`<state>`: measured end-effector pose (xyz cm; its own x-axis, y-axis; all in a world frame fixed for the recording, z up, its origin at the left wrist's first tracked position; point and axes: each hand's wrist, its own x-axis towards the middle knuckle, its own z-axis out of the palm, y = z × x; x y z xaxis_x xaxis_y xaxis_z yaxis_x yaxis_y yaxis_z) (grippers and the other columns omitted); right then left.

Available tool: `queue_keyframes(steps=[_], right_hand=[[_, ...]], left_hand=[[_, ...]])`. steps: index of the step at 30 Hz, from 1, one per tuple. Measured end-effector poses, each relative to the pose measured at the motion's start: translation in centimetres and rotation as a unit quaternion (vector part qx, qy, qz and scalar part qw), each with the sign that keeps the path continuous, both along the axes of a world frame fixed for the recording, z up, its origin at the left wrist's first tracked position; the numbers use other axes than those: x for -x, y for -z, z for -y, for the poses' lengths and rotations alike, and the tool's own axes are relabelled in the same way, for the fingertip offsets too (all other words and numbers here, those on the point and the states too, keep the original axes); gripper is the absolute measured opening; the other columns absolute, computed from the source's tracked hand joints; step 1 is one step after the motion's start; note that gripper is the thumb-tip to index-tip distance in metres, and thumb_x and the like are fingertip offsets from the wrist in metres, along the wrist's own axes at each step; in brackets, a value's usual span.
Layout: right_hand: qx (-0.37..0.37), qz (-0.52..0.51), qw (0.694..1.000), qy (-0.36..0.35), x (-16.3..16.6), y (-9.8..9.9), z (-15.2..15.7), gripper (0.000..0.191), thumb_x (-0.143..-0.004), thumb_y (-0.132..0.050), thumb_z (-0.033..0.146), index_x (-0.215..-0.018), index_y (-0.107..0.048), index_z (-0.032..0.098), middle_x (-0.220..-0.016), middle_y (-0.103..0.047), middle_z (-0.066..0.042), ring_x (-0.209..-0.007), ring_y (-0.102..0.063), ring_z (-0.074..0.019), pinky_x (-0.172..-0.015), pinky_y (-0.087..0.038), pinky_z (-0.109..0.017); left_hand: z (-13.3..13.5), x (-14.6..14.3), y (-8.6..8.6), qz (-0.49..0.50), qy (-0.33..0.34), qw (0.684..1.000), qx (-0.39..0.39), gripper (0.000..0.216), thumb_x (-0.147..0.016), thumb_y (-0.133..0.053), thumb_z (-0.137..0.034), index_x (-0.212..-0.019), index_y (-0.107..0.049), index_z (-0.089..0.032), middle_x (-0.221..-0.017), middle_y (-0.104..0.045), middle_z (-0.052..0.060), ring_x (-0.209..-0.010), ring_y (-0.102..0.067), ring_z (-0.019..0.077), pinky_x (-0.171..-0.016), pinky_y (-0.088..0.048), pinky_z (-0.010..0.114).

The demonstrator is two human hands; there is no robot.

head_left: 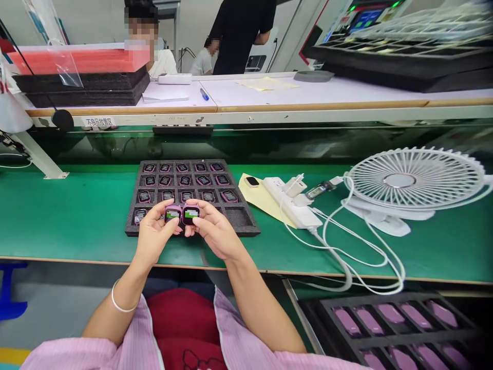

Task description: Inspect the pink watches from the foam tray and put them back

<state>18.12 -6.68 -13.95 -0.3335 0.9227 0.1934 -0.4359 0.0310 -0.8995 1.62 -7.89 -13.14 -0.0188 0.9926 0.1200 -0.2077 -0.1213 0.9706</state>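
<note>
Black foam makes the tray (250, 226) in front of me, with rows of little watches (185, 181) sitting in its holes. My left hand (152, 234) and my right hand (215, 231) are over its near edge. Each hand pinches one watch between thumb and fingers. The left watch (173, 213) and the right watch (190, 214) are side by side, touching. Both have pink frames, dark faces and a lit green and white bar. Under the tray is a green table (69, 216). A white fan (414, 180) stands on the right, near a white power strip (296, 208) with white cords.
</note>
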Motion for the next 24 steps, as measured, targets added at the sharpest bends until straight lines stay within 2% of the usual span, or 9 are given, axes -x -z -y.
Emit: queue_keyframes(steps=[4,11,19,24], right_hand=[[0.0,0.003,1.0,0.01,-0.1,0.4,-0.1,0.036,-0.088,-0.072,0.031,-0.121,-0.061,0.024,-0.086,-0.064,0.0,-0.065,-0.063,-0.0157,-0.064,-0.049,-0.031],[0.012,-0.02,0.999,0.021,0.0,1.1,-0.1,0.038,-0.083,-0.072,0.022,-0.119,-0.061,0.023,-0.092,-0.065,0.0,-0.065,-0.062,-0.0133,-0.063,-0.048,-0.029],[0.013,-0.018,0.999,0.037,0.2,1.9,-0.3,0.032,-0.088,-0.074,0.033,-0.115,-0.062,0.022,-0.084,-0.062,0.001,-0.057,-0.056,-0.0107,-0.058,-0.047,-0.027],[0.017,-0.016,0.999,0.048,0.2,1.8,-0.1,0.036,-0.084,-0.073,0.026,-0.117,-0.061,0.024,-0.095,-0.064,0.0,-0.062,-0.06,-0.0107,-0.06,-0.047,-0.026]], left_hand=[[-0.1,-0.2,0.1,-0.008,-0.006,1.0,0.004,0.049,-0.074,-0.082,-0.032,-0.118,-0.064,-0.019,-0.098,-0.068,0.002,-0.061,-0.065,0.0087,-0.063,-0.061,0.023],[0.2,0.0,0.8,-0.005,0.016,1.0,0.005,0.056,-0.077,-0.081,-0.036,-0.127,-0.06,-0.019,-0.116,-0.068,0.009,-0.066,-0.071,0.0117,-0.068,-0.064,0.026],[0.1,-0.2,1.7,0.004,0.002,1.0,0.001,0.05,-0.08,-0.079,-0.04,-0.121,-0.065,-0.017,-0.11,-0.07,0.008,-0.06,-0.072,0.0121,-0.06,-0.063,0.023],[0.2,-0.2,1.4,0.013,0.017,1.0,0.012,0.055,-0.08,-0.078,-0.037,-0.128,-0.061,-0.018,-0.119,-0.068,0.01,-0.068,-0.074,0.0149,-0.068,-0.065,0.026]])
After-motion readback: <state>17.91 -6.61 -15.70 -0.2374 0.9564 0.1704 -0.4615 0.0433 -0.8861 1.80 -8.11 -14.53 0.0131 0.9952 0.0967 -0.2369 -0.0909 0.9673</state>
